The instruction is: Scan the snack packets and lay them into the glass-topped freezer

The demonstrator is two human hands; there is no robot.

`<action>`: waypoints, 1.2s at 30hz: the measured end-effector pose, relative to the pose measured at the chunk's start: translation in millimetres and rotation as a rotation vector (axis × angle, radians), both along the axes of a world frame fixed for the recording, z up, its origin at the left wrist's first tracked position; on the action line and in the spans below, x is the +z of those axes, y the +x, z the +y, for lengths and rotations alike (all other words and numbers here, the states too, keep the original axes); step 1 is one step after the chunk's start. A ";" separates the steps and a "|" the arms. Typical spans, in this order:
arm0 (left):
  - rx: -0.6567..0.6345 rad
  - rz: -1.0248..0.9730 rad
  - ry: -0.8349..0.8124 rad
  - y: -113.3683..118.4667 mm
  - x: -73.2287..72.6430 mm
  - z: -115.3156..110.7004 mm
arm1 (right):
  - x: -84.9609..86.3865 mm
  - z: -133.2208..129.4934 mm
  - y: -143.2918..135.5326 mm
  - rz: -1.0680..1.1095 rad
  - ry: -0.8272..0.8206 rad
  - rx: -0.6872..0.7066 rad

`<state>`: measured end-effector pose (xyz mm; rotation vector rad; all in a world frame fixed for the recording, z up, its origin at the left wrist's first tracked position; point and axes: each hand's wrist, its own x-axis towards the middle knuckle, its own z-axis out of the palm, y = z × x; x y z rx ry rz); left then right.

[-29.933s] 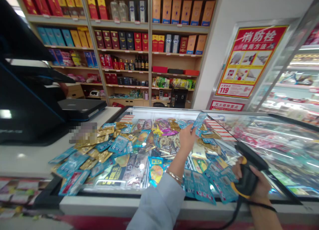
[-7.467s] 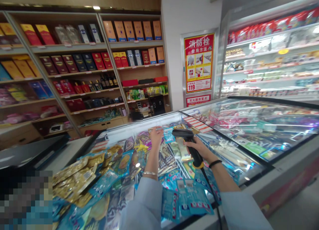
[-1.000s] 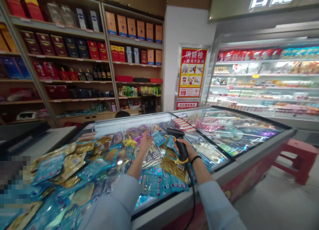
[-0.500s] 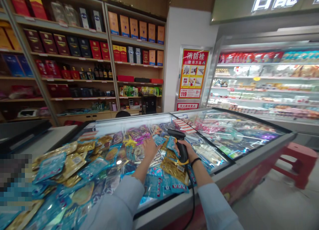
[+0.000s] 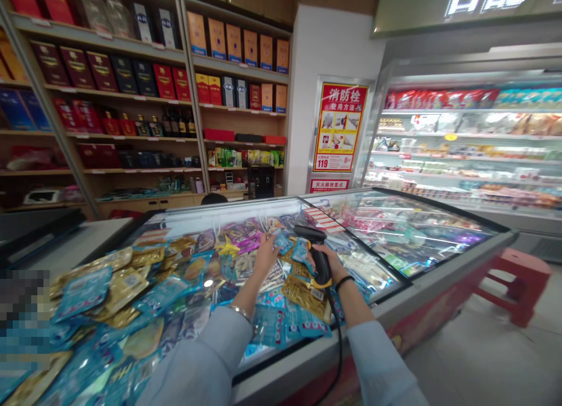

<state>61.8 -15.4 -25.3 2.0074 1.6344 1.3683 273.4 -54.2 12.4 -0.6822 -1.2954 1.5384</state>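
Left hand (image 5: 268,252) nearer packet edge (image 5: 283,242), perhaps

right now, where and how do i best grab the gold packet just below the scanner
Probably pinch the gold packet by its left edge, coming from the left with the left hand. It looks thin and lies on its broad side over blue packets; the cord runs past its right end, and the right hand holds the scanner.
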 end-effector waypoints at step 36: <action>0.002 -0.091 0.044 -14.3 30.7 -5.8 | 2.9 -6.2 4.1 0.013 0.037 0.022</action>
